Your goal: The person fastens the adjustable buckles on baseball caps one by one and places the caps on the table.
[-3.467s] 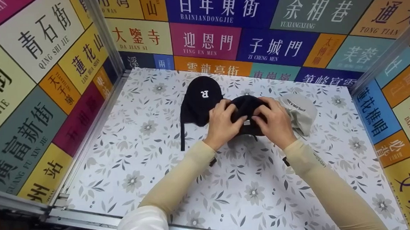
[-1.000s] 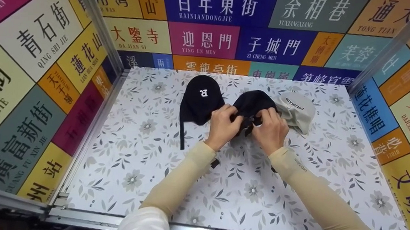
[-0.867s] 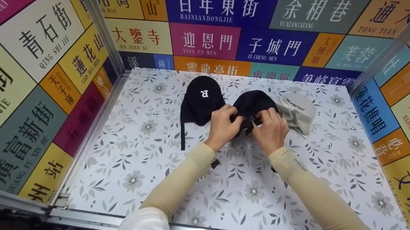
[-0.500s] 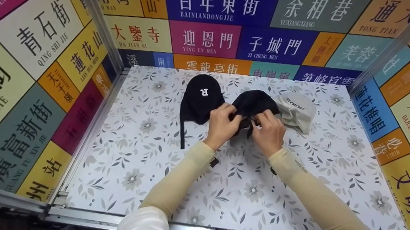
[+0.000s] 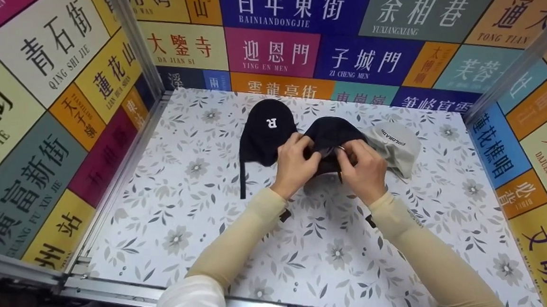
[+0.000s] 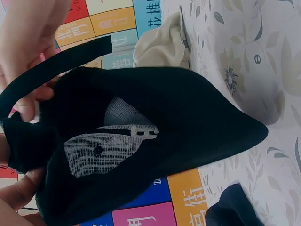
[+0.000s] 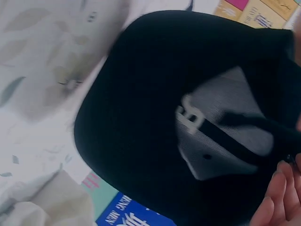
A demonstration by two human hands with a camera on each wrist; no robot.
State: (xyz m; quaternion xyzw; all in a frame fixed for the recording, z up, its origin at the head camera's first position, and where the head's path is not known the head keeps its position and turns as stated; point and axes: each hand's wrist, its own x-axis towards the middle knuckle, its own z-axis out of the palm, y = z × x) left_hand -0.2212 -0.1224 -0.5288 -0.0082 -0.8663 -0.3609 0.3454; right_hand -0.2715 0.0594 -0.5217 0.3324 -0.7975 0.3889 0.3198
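Both hands hold a black baseball cap (image 5: 336, 128) at its back, above the patterned table. Its hollow faces the wrist cameras, showing a pale mesh lining (image 6: 103, 153) and the underside of stitched lettering. My left hand (image 5: 295, 164) grips the left part of the back edge, thumb against the fabric. The right hand (image 5: 365, 169) pinches the cap's back strap, where a small metal glint shows by the fingertips. In the left wrist view the loose end of the strap (image 6: 70, 59) sticks out across the cap's edge. The right wrist view shows curled right fingers (image 7: 277, 188) at the strap.
Just left of the held cap lies a second black cap (image 5: 272, 125) with a white R and a long dangling strap (image 5: 243, 181). A beige cap (image 5: 399, 146) lettered COLORADO sits to the right. Printed sign panels (image 5: 274, 51) wall the floral table (image 5: 179, 240).
The cap has tilted, and the silver buckle plain earlier is now mostly covered. My right hand dropped to the strap, then rose slightly rightward. The left hand keeps its hold; the other caps lie still.
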